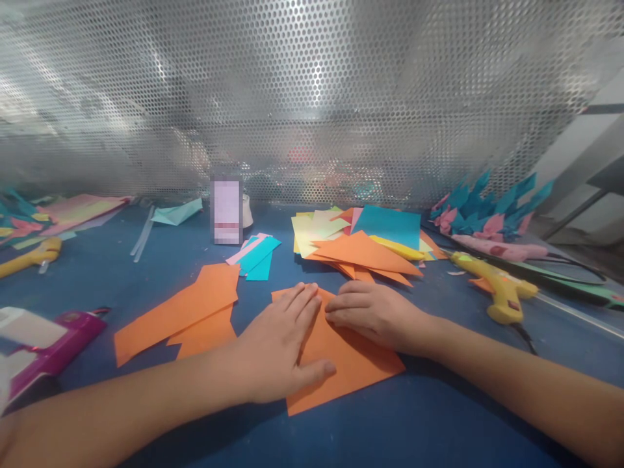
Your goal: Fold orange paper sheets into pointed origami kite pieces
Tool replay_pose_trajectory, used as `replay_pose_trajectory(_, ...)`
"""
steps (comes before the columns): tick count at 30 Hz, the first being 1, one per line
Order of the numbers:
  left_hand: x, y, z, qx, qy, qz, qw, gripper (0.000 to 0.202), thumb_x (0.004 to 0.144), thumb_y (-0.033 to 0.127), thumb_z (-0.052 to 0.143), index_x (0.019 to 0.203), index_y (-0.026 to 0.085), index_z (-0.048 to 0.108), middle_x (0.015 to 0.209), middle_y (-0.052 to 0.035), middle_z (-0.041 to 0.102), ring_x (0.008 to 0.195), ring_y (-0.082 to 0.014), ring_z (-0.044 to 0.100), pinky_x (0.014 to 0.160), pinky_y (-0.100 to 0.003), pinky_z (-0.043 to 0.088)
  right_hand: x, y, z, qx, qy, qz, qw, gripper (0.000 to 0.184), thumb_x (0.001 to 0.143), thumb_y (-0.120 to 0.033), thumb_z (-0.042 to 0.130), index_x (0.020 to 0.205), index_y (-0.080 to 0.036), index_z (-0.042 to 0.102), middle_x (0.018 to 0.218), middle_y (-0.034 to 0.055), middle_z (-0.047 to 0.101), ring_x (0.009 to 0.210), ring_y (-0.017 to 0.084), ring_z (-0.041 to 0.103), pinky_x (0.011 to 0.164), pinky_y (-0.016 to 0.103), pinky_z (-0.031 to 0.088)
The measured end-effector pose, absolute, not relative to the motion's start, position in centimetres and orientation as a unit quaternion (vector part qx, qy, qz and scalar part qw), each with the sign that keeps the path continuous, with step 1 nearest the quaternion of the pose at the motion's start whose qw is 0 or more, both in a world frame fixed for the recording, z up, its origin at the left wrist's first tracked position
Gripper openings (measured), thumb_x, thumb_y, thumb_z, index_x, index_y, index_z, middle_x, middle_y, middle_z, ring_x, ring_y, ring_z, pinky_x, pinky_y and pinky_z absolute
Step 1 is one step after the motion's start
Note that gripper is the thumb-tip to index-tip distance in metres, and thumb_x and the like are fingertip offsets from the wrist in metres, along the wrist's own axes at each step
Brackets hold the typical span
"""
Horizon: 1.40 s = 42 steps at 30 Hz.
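Observation:
A sheet of orange paper [346,364] lies on the blue table in front of me. My left hand [277,344] rests flat across its left side, fingers stretched toward the far edge and thumb out to the right. From the right, my right hand [377,315] lies on the upper right part of the sheet, its fingers extended side by side and its tips near the left fingertips. The right thumb is hidden. Left of my left hand are several cut orange paper pieces [190,305], overlapping.
Behind the hands lie pointed orange pieces [365,253] and coloured sheets [390,224]. A yellow glue gun [504,292] is at right, near folded blue and pink paper shapes [497,208]. A phone-like screen [228,208] stands before the perforated metal panel [302,104]. A magenta device [63,344] sits left.

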<state>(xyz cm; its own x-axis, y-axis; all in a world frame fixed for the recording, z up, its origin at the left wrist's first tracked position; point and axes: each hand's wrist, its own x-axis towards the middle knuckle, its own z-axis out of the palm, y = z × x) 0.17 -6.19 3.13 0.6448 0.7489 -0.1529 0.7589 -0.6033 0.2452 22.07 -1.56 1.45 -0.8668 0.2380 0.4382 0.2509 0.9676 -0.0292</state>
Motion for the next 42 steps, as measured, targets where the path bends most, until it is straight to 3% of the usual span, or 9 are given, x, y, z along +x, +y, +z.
replay_pose_trajectory(9,0.18,-6.22,3.24,0.893,0.421,-0.02,0.158,0.087,0.086,0.063,0.04,0.146,0.004,0.019,0.152,-0.0186,0.005,0.141,-0.0358,0.007,0.112,-0.053,0.02,21.86,-1.77,1.81,-0.118,-0.968,-0.025,0.22,0.03,0.095,-0.013,0.037,0.095,-0.014,0.067,0.096,0.0059,0.071,0.085,0.018,0.06,0.08,0.031,0.051)
replay_pose_trajectory(15,0.16,-6.21,3.18,0.892,0.424,-0.029,0.152,0.087,0.086,0.066,0.036,0.147,0.007,0.017,0.153,-0.0149,0.003,0.141,-0.0336,0.005,0.114,-0.049,0.018,21.83,-1.92,1.88,-0.109,-0.966,-0.021,0.232,0.028,0.093,-0.012,0.039,0.094,-0.012,0.067,0.095,0.0074,0.071,0.085,0.018,0.061,0.079,0.032,0.051)
replay_pose_trajectory(19,0.16,-6.27,3.34,0.894,0.421,-0.025,0.152,0.085,0.086,0.065,0.037,0.146,0.007,0.021,0.153,-0.0153,0.006,0.141,-0.0344,0.007,0.113,-0.051,0.02,21.91,-1.9,1.88,-0.111,-0.967,-0.015,0.228,0.026,0.093,-0.011,0.041,0.095,-0.012,0.067,0.095,0.007,0.071,0.085,0.018,0.061,0.08,0.031,0.051)
replay_pose_trajectory(27,0.12,-6.24,3.29,0.9,0.416,0.007,0.127,0.074,0.084,0.062,0.044,0.137,0.009,0.038,0.152,-0.0179,0.019,0.14,-0.0364,0.017,0.11,-0.052,0.026,21.91,-2.02,1.88,-0.119,-0.968,-0.016,0.219,0.027,0.093,-0.012,0.04,0.093,-0.012,0.067,0.096,0.007,0.071,0.085,0.019,0.061,0.078,0.033,0.051)
replay_pose_trajectory(32,0.11,-6.16,3.65,0.911,0.397,0.043,0.106,0.059,0.081,0.06,0.05,0.117,0.014,0.051,0.137,-0.0177,0.043,0.128,-0.0385,0.038,0.1,-0.054,0.038,22.01,-2.12,1.9,-0.128,-0.968,-0.013,0.216,0.028,0.093,-0.013,0.04,0.094,-0.013,0.068,0.096,0.007,0.071,0.085,0.02,0.061,0.076,0.033,0.051)
replay_pose_trajectory(37,0.18,-5.99,3.81,0.9,0.418,0.035,0.117,0.06,0.079,0.064,0.051,0.113,0.015,0.053,0.135,-0.0185,0.041,0.109,-0.037,0.052,0.083,-0.051,0.049,22.1,-2.12,1.84,-0.129,-0.966,-0.014,0.222,0.027,0.093,-0.014,0.041,0.094,-0.013,0.068,0.096,0.0064,0.071,0.086,0.019,0.062,0.077,0.032,0.051)
replay_pose_trajectory(39,0.1,-5.92,3.64,0.902,0.414,0.035,0.114,0.063,0.079,0.065,0.05,0.117,0.015,0.052,0.142,-0.0195,0.034,0.116,-0.0386,0.048,0.089,-0.053,0.046,22.13,-2.11,1.76,-0.131,-0.966,-0.013,0.221,0.027,0.093,-0.014,0.042,0.094,-0.014,0.068,0.097,0.0062,0.071,0.086,0.019,0.062,0.077,0.032,0.051)
replay_pose_trajectory(42,-0.1,-5.88,3.41,0.906,0.406,0.034,0.113,0.071,0.079,0.067,0.049,0.126,0.013,0.047,0.15,-0.0198,0.025,0.133,-0.0404,0.029,0.103,-0.056,0.034,22.16,-2.12,1.69,-0.13,-0.966,-0.011,0.224,0.026,0.093,-0.014,0.042,0.094,-0.014,0.068,0.097,0.0063,0.071,0.087,0.019,0.062,0.077,0.032,0.052)
